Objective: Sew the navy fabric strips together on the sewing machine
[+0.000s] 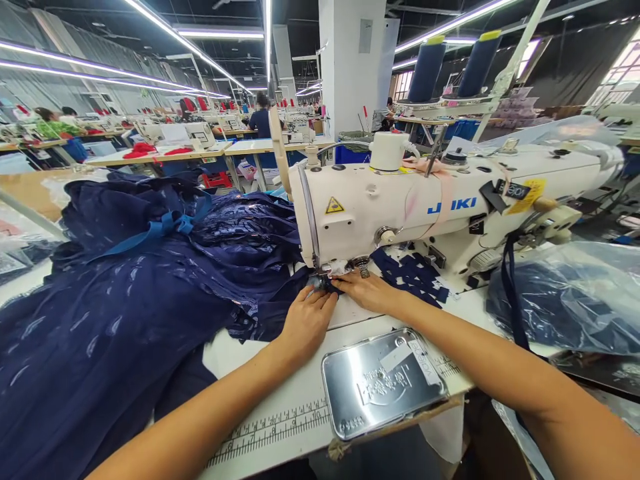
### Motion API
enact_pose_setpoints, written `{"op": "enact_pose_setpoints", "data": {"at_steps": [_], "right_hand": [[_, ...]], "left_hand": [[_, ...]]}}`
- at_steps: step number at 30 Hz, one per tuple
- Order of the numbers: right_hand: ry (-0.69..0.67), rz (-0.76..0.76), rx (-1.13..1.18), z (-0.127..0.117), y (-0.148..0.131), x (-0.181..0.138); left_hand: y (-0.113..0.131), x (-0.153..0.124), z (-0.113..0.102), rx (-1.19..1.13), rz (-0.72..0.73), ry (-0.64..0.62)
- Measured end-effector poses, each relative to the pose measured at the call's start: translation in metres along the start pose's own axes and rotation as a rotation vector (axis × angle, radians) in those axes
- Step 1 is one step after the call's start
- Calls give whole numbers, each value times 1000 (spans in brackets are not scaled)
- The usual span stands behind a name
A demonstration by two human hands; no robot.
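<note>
A white sewing machine stands across the table, its needle area low at the left end of the head. Dark navy garment fabric with pale markings is heaped left of the machine and runs in under the presser foot. My left hand has its fingers closed on the fabric edge just in front of the foot. From the right, my right hand reaches in beside the needle, fingertips together on the same small piece of cloth. The fingertips partly hide the stitching spot. A blue ribbon is tied around the heap.
A shiny metal tin lid with labels lies at the table's front edge, over a printed ruler. Small navy fabric pieces lie behind my right wrist. At right is a plastic bag of dark cloth. Thread cones stand behind.
</note>
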State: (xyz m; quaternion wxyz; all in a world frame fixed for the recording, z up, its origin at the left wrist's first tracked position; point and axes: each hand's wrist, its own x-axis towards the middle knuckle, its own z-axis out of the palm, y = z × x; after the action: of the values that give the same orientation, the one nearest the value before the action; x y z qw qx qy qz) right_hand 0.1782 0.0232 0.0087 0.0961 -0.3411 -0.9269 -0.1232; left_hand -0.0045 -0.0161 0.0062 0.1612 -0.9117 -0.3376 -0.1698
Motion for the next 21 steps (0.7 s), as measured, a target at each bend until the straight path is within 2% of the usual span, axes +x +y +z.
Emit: {"op": "enact_pose_setpoints", "data": {"at_steps": [4, 9, 12, 16, 21], "right_hand": [[14, 12, -4, -4, -6, -2], [137, -62, 40, -1, -18, -4], [215, -56, 103, 6, -19, -5], [300, -63, 307, 13, -11, -8], [311, -115, 455, 13, -3, -12]], "left_hand": [[-16, -6, -8, -94, -17, -54], [-39, -5, -16, -188, -19, -116], [-33, -4, -17, -155, -48, -116], [-21, -5, -15, -119, -75, -174], [-19, -6, -14, -129, -72, -233]]}}
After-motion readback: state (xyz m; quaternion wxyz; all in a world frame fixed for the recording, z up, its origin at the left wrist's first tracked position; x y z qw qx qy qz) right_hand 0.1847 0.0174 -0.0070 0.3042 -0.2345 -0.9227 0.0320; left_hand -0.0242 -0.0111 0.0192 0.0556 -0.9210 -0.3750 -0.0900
